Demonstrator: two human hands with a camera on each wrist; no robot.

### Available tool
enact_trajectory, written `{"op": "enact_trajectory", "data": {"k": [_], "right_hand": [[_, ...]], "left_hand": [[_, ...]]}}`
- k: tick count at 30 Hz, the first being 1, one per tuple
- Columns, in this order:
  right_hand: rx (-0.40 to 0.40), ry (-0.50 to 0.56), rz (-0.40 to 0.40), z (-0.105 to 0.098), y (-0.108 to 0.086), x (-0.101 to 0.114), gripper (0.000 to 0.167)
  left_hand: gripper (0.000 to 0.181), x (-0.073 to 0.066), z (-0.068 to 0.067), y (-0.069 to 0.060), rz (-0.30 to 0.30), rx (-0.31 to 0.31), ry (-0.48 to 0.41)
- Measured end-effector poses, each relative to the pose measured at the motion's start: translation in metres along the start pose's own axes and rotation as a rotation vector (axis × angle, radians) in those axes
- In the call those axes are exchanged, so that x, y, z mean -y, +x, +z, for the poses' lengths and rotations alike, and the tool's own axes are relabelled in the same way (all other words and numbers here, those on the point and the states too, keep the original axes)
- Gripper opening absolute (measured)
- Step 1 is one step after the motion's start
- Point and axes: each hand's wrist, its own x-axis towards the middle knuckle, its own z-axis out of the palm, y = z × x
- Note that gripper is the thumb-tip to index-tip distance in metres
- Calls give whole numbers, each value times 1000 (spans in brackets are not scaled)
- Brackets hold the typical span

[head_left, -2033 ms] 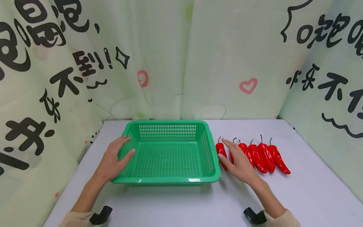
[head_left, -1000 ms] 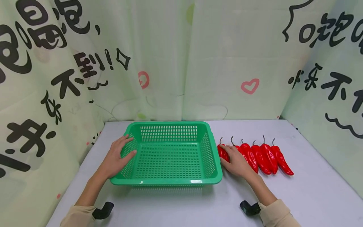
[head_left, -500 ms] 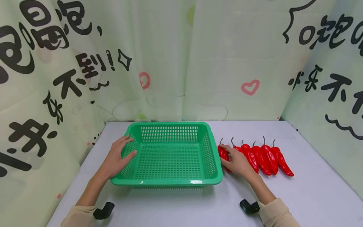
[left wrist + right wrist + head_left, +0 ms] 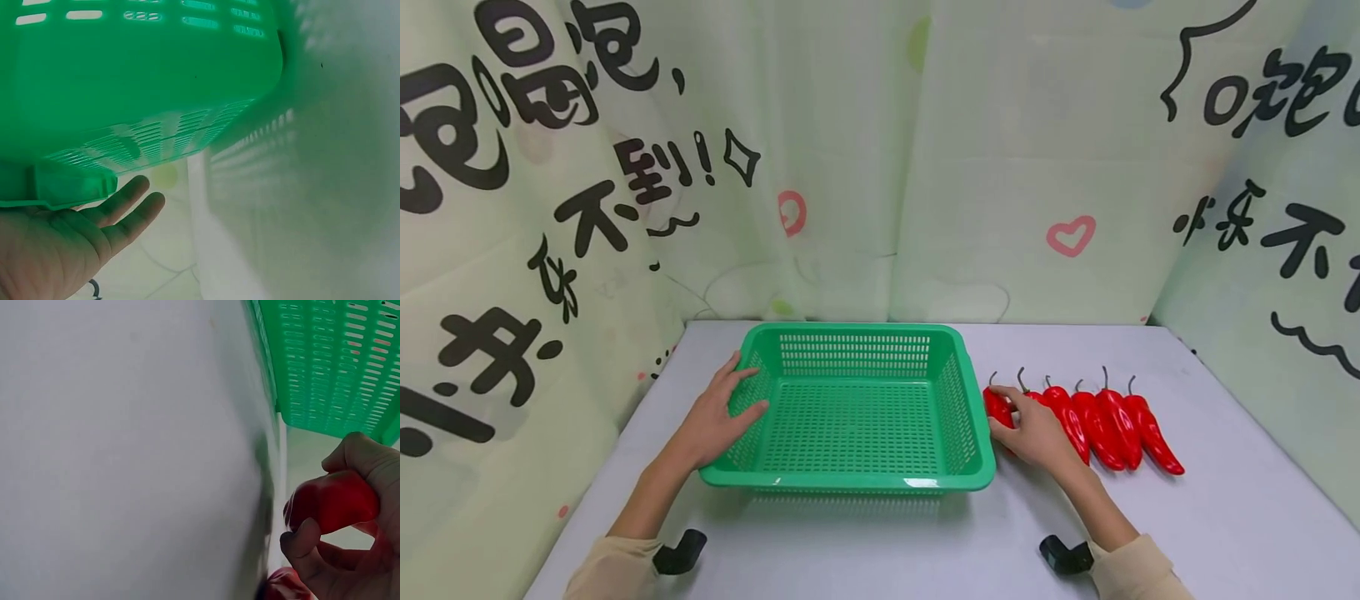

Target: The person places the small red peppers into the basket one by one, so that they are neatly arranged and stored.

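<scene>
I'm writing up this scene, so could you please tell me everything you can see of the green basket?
The green basket looks like plastic: rectangular, with a smooth, shiny rim and walls and floor full of small holes. It stands open side up on the white table, left of the red peppers, with nothing lying in it. The left hand touches its left rim.

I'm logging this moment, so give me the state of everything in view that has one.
Green basket: upright, open side up.
Left grip: fingers extended, at the basket's left rim.
Right grip: curled round the leftmost pepper.
Leftmost pepper: held; whether lifted, I can't tell.
Other five peppers: lying side by side, one partly hidden, stems pointing away from the person.
Curtain: hanging behind the table.
</scene>
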Motion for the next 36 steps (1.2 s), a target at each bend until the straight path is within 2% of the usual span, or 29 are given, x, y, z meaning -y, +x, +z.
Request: {"op": "enact_trajectory", "data": {"k": [7, 15, 28, 36], "right_hand": [[-73, 13, -2, -15, -2, 15, 68], [-172, 41, -64, -32, -3, 41, 70], [-227, 54, -146, -46, -10, 82, 76], [-234, 75, -207, -49, -9, 102, 77]], "left_hand": [[65, 0, 1, 1, 2, 7, -9], [66, 0, 0, 2, -5, 13, 2], [61, -7, 0, 4, -13, 25, 34], [61, 0, 2, 1, 6, 9, -18]]}}
